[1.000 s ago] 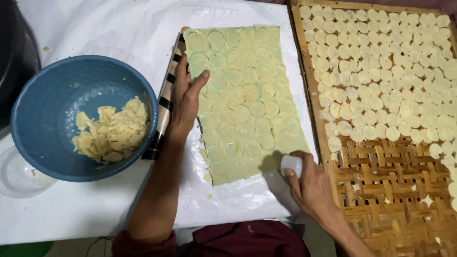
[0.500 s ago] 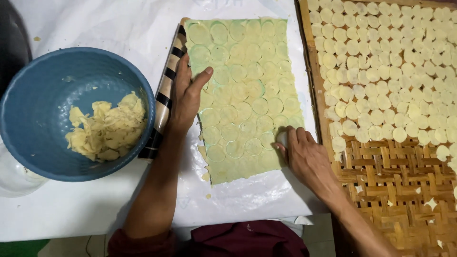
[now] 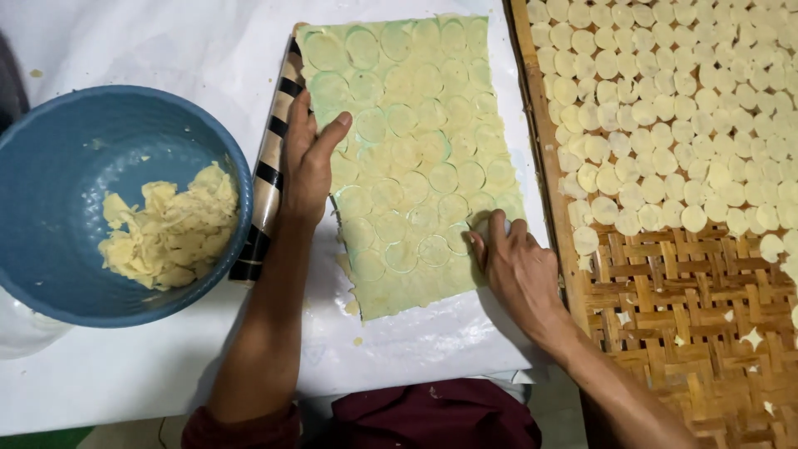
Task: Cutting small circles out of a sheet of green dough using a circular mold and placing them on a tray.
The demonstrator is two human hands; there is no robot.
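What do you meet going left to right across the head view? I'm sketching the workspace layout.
Blue bowl with dough scraps → striped rolling pin → left hand → rolled dough sheet marked with circles → right hand → woven bamboo tray carrying cut dough rounds.

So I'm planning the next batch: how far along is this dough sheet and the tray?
Done: circles are cut across nearly the whole dough sheet, and the woven tray is covered with discs except its near part. In hand: the right hand presses at the sheet's lower right edge; the left hand lies flat on its left edge. Left: an uncut strip at the near edge, and discs still in the sheet.
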